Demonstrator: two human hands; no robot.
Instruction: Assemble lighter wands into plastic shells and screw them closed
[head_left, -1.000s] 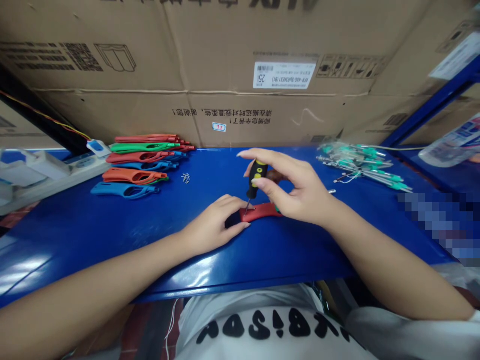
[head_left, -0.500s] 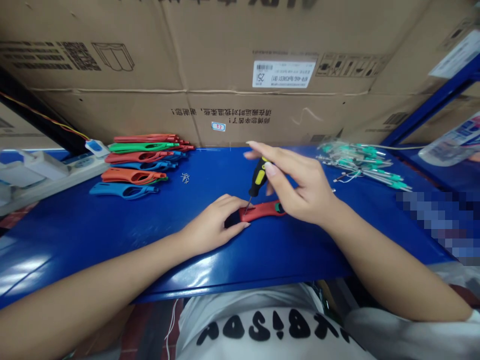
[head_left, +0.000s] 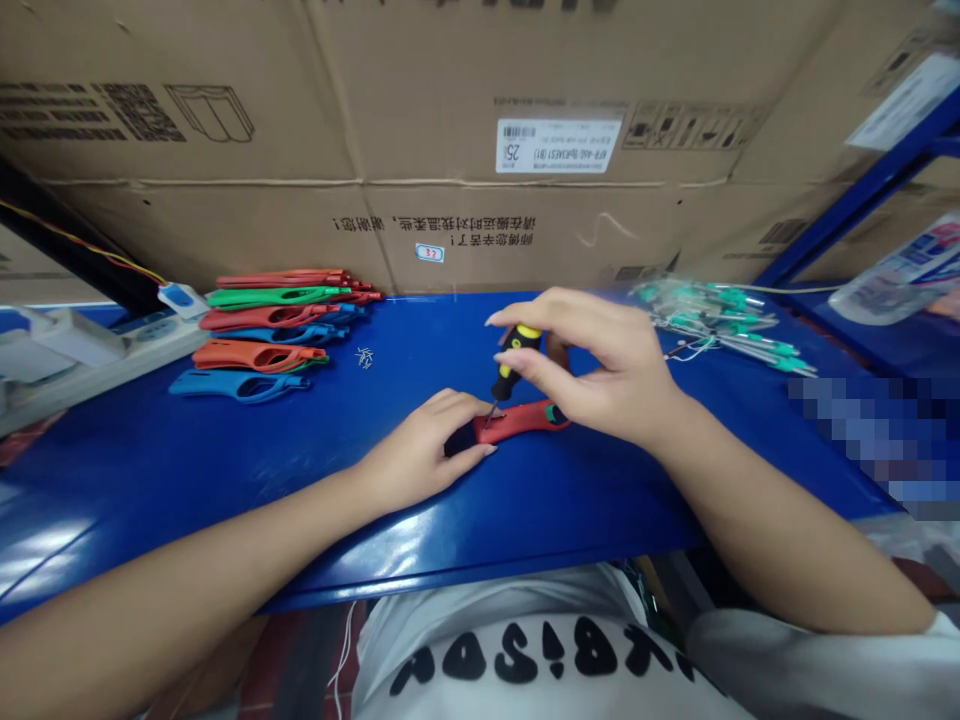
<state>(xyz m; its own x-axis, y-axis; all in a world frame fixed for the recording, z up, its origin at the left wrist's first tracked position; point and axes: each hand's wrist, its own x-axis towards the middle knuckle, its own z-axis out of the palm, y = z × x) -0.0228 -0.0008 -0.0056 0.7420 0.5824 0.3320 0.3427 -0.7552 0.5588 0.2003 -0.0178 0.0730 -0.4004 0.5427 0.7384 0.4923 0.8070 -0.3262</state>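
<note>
A red plastic lighter casing (head_left: 523,421) with a dark green part near its right end lies on the blue table. Thumb and fingers of my left hand (head_left: 427,445) grip its left end. My right hand (head_left: 600,365) is closed around the handle of a black and yellow screwdriver (head_left: 507,380). The shaft slants down, and its tip meets the casing near the left end. Any screw under the tip is too small to make out.
Orange, blue, green and red casings (head_left: 262,318) are stacked at the left, with small screws (head_left: 364,357) beside them. Teal-ended metal rods (head_left: 739,320) lie back right. A power strip (head_left: 150,335) runs along the left; a cardboard wall (head_left: 442,150) stands behind.
My right hand has turned on the screwdriver, its fingers now wrapped further round the handle. The tip stays on the casing, and my left hand keeps its hold. The view has shifted slightly.
</note>
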